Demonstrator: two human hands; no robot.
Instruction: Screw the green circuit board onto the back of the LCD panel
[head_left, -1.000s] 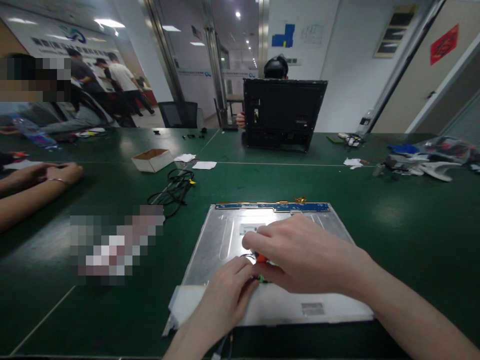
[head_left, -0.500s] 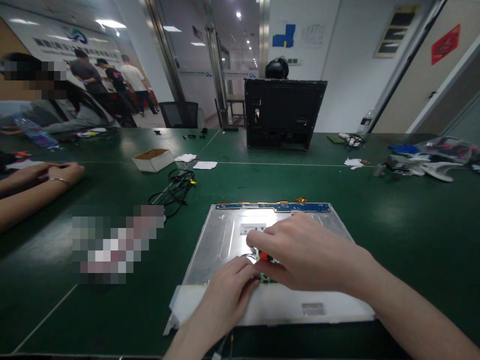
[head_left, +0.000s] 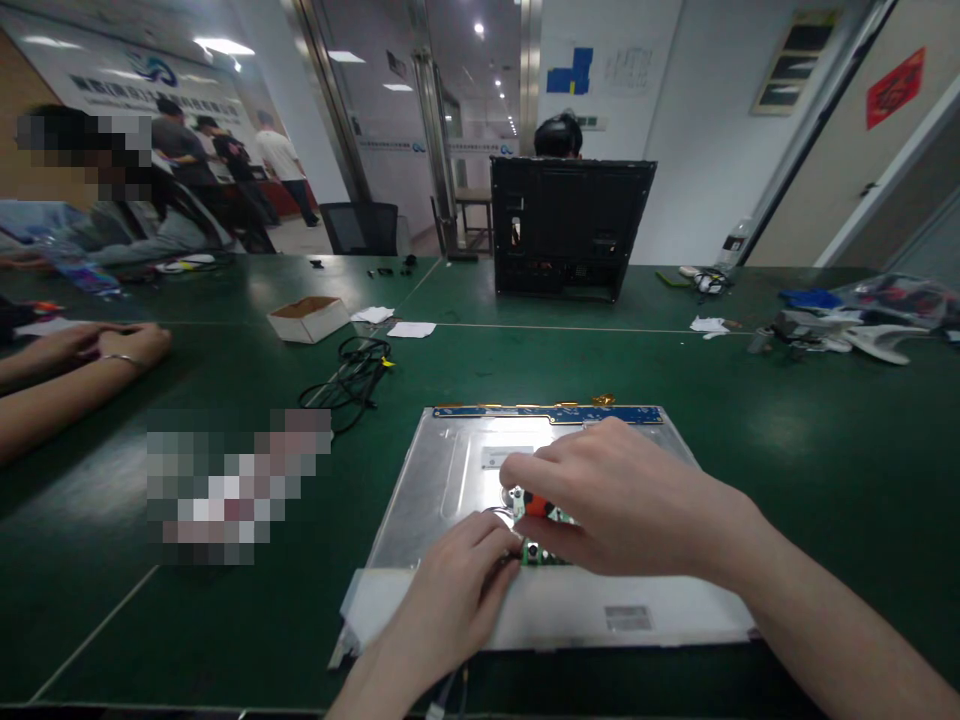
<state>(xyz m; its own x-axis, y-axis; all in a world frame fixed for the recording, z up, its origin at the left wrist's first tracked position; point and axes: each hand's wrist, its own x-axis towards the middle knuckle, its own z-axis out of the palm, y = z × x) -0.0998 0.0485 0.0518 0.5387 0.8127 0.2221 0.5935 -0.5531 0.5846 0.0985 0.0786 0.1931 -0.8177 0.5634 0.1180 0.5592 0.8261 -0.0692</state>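
A flat metal-backed display panel [head_left: 409,500] lies on the table, a blue circuit strip [head_left: 540,413] along its far edge. On its near half sits a small green circuit board [head_left: 551,555], partly under my hands. My right hand [head_left: 607,495] is closed around the orange-and-black handle of a screwdriver [head_left: 538,504] above this board; its tip is hidden. Beside the board's left edge, my left hand [head_left: 469,570] has its fingers drawn together and pressed down. What they grip, if anything, is hidden. Thin wires [head_left: 499,513] show just beyond these fingertips.
Black cables [head_left: 352,370] and an open white box [head_left: 307,320] lie left of the panel. A black monitor housing [head_left: 574,230] stands at the back. Another person's hands [head_left: 135,345] rest at the left. White parts and plastic bags [head_left: 885,310] are at the right.
My right hand has shifted slightly to the right with the screwdriver, uncovering a little more of the green board. The left hand stays in place.
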